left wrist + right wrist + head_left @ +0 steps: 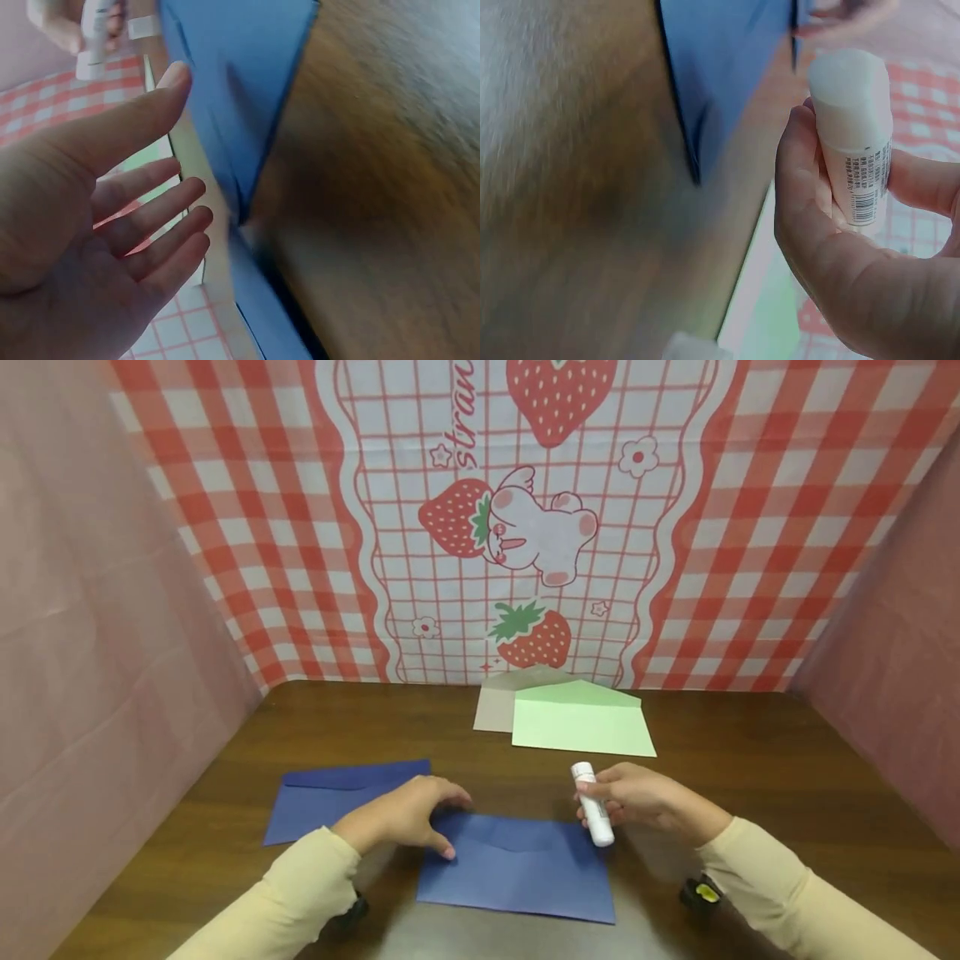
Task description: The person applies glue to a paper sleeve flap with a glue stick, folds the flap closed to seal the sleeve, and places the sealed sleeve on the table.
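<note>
The surface (517, 783) between the green envelope (583, 728) and nearer blue envelope (517, 881) leaves room to pass, flanked by the left hand (416, 811) and white tube (596, 814).

Back cloth (780, 518): red-and-white check, upright beyond both grips, the left grip (408, 814) and the right grip (626, 797), meeting the counter's far edge
Printed panel (618, 547): white with a thin red grid and a wavy border, straight beyond the space between the grips
Prints: strawberries (536, 642), small flowers (638, 457) and a white cartoon animal (555, 535) turned sideways
Left hanging (127, 610): dull pink, lightly creased, out past the left grip
Right hanging (892, 635): pink, out past the right grip
Counter (780, 768): dark brown wood grain, beneath both grips
Light: pale sheen (450, 942) on the wood, nearer the viewer than either grip
</note>
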A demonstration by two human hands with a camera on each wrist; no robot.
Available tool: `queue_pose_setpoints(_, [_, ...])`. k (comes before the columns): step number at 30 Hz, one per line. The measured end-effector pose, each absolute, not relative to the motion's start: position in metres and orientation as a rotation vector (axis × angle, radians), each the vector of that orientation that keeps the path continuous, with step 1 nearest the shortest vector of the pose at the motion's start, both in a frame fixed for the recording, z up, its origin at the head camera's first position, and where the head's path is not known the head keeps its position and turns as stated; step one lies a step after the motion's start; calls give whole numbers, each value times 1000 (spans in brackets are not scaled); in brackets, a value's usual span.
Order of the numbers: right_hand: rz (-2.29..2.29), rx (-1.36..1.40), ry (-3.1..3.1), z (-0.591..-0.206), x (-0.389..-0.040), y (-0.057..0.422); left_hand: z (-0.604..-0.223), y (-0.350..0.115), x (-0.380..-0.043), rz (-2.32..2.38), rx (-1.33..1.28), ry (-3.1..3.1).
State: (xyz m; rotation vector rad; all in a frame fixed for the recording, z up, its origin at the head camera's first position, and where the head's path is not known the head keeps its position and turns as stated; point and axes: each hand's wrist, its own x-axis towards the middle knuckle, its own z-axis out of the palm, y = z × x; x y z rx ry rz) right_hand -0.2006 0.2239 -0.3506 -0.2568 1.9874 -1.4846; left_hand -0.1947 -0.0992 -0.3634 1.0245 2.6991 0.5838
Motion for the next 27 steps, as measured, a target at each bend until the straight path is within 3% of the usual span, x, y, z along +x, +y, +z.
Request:
queue_pose_setpoints(14, [-1581,-275,1945,-337,-195,269,-364,-95,-189,516,1011,2761])
queue_pose_setpoints(27, [-1643,-302,1890,-341,-189,281,-343,-124,-194,946,820,2458])
